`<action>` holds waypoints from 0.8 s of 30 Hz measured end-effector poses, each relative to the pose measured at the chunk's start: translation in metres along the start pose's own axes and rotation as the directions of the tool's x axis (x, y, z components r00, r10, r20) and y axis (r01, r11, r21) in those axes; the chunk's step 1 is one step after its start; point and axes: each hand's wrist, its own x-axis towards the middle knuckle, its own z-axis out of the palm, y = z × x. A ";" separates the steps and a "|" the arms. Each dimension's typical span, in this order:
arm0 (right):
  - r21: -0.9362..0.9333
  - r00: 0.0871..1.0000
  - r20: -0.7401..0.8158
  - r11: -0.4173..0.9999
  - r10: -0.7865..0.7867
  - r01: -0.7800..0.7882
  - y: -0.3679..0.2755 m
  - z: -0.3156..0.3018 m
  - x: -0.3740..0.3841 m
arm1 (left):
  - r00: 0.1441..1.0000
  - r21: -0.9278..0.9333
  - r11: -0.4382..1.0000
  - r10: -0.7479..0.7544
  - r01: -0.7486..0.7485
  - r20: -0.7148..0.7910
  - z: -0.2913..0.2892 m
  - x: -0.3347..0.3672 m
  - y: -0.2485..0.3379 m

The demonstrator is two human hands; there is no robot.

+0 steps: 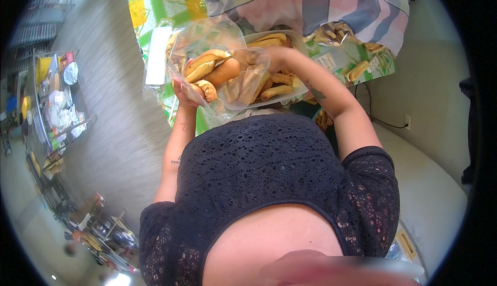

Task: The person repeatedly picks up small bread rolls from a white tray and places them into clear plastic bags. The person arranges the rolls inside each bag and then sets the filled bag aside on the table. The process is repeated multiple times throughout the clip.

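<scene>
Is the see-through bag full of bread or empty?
Partly filled: the clear plastic bag shows several bread rolls inside, held by the left hand.

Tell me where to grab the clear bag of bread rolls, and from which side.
Probably the clear bag by its open upper edge, from the right. The left hand already cups it from below, rolls weigh down its lower part, and the right hand is at the mouth.

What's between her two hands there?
In the head view, a clear plastic bag stuffed with bread rolls fills the stretch between the left hand and the right hand.
</scene>
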 end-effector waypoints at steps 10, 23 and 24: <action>-0.148 0.955 -0.264 0.984 -0.137 0.101 -0.019 0.072 0.002 | 0.982 0.075 0.997 0.039 -0.025 -0.183 0.022 -0.007 0.009; 0.899 0.792 -0.187 0.427 0.582 -0.101 0.016 0.058 -0.106 | 0.982 0.181 0.979 0.120 -0.094 -0.143 -0.010 -0.005 0.033; 0.971 0.788 -0.213 0.216 0.578 0.104 0.020 0.048 -0.121 | 0.983 0.184 0.978 0.127 -0.102 -0.131 -0.011 -0.003 0.035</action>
